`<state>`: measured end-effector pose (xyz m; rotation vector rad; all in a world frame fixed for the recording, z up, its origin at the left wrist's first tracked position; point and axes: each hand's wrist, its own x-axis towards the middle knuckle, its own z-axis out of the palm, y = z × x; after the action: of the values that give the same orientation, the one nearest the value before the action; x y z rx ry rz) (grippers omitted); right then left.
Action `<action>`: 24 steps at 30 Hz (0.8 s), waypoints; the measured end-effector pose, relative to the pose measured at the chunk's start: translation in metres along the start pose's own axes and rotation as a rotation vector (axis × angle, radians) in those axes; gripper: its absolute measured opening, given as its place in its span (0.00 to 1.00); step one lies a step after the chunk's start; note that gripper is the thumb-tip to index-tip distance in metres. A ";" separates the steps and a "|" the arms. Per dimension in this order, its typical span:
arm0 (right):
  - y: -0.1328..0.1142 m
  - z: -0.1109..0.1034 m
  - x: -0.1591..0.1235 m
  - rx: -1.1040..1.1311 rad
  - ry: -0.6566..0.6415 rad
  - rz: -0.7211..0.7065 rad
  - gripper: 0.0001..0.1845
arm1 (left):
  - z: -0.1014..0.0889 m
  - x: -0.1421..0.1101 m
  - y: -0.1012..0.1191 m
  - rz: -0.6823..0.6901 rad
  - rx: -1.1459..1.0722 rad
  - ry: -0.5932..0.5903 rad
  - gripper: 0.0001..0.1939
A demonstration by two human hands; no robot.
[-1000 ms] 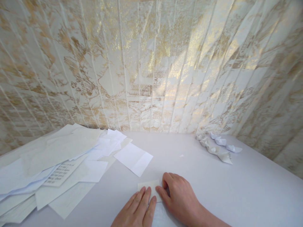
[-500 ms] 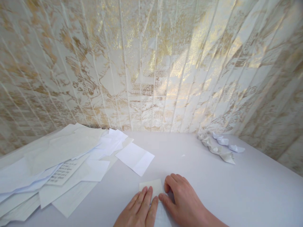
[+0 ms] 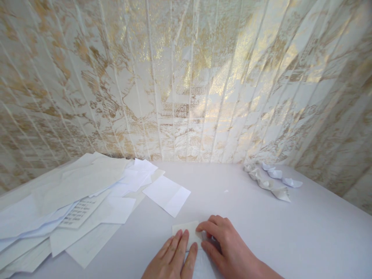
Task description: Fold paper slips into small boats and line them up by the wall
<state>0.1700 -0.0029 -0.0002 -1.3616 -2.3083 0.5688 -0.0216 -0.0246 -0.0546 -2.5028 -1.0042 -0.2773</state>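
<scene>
A small folded piece of white paper lies on the white table near its front edge. My left hand rests flat on the near left part of that paper, fingers stretched out and close together. My right hand lies on the paper's right side, index finger pressing near its top right corner, thumb lower down. Most of the paper is hidden under both hands.
A loose heap of white sheets covers the table's left side, with one folded sheet lying apart from it. Several folded paper shapes sit at the back right. A gold-patterned curtain hangs behind the table.
My right index finger has slid left along the paper towards its top edge. My left hand has shifted slightly right and nearer. The view has drifted a little.
</scene>
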 end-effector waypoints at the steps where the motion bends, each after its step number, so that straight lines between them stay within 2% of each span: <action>1: 0.000 0.001 0.000 -0.010 0.003 -0.001 0.11 | -0.002 0.001 -0.002 0.024 0.004 0.000 0.17; 4: -0.003 0.003 0.000 -0.050 0.015 0.012 0.10 | -0.008 0.004 -0.007 0.103 0.027 0.016 0.17; 8: -0.006 0.003 0.000 -0.107 0.013 0.009 0.12 | -0.012 0.007 -0.009 0.118 0.034 0.067 0.15; 11: -0.006 0.002 0.001 -0.130 -0.004 0.008 0.12 | -0.002 0.008 -0.005 0.096 0.001 0.064 0.14; 13: -0.006 0.002 0.001 -0.135 -0.010 0.009 0.12 | 0.007 0.008 -0.001 0.020 -0.001 0.112 0.12; 15: -0.005 0.003 0.002 -0.133 -0.008 0.011 0.12 | 0.011 0.006 -0.001 -0.005 -0.014 0.110 0.11; 18: -0.005 0.002 0.002 -0.132 -0.007 0.010 0.12 | 0.002 0.003 -0.007 0.058 -0.060 0.023 0.14; 21: -0.006 0.001 0.002 -0.126 -0.007 0.010 0.12 | -0.014 0.001 -0.015 0.039 -0.101 -0.017 0.16; 24: -0.007 0.001 0.002 -0.106 -0.004 0.020 0.12 | -0.021 -0.001 -0.016 0.004 -0.135 -0.053 0.16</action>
<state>0.1636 -0.0045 0.0027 -1.4339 -2.3599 0.4615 -0.0341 -0.0242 -0.0313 -2.6458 -1.0323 -0.2880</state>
